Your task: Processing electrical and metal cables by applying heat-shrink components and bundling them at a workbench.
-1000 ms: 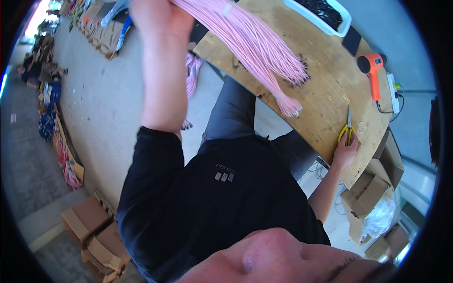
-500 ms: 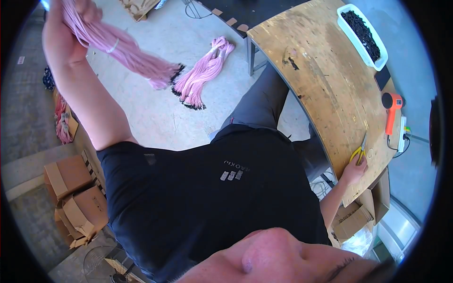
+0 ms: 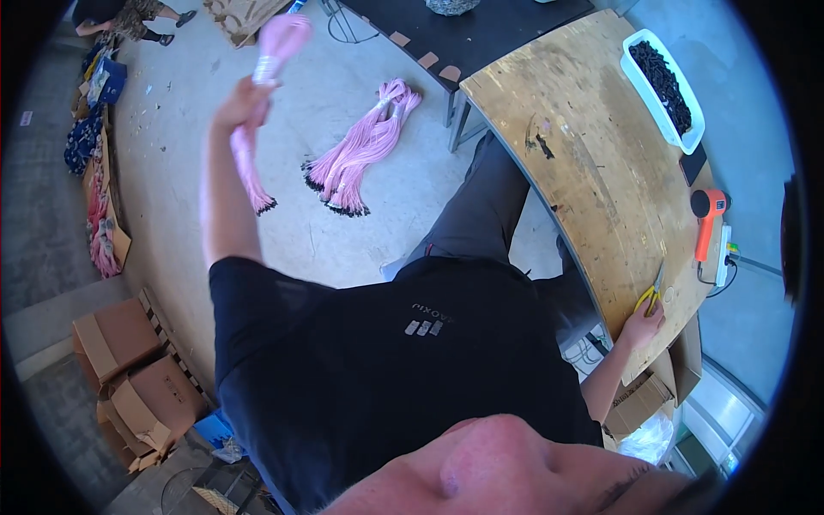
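1. Cardboard boxes (image 3: pixel 129 369) sit on the floor at the far left.
2. Your left hand (image 3: pixel 243 101) is raised and clenched around a bundle of pink cords (image 3: pixel 257 112), whose black-tipped ends hang down beside your forearm.
3. More pink cord bundles (image 3: pixel 360 150) lie on the concrete floor, well apart from that hand.
4. The wooden table (image 3: pixel 592 163) carries a white tray (image 3: pixel 665 86) and an orange heat gun (image 3: pixel 709 215).
5. Your right hand (image 3: pixel 642 324) rests at the table edge, fingers curled on yellow-handled pliers (image 3: pixel 651 293).

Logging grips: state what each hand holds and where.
Left hand grips a pink cord bundle near its looped top end. Right hand holds yellow-handled pliers by the handles, on the wooden table.
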Available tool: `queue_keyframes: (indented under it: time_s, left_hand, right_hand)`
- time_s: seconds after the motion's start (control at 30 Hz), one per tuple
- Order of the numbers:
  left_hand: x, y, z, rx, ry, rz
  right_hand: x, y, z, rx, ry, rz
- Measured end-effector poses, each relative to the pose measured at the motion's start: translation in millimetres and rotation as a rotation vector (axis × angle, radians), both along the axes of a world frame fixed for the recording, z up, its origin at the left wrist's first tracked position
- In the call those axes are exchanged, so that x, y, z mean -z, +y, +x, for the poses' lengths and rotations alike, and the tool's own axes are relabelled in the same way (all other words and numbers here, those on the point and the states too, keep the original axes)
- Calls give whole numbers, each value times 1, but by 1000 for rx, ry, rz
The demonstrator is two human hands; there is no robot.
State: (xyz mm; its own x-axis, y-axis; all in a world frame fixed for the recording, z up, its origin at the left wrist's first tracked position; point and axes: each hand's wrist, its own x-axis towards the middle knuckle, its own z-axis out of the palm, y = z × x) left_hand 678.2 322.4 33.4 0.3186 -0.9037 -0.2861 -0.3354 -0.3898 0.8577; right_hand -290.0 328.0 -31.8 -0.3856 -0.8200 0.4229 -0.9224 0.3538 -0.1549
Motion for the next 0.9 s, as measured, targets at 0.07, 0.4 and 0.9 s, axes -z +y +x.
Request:
queue_keyframes:
  time_s: [0.07, 0.4, 0.9]
  left_hand:
    - [86, -45, 10, -61, -247, 48]
    - [125, -155, -189, -315, -638, -578]
    - [-12, -415, -221, 28, -654, 248]
  right_hand:
    - [8, -13, 1, -45, 15, 17]
    - [1, -15, 7, -21, 22, 3]
    - [-3, -10, 20, 10, 40, -13]
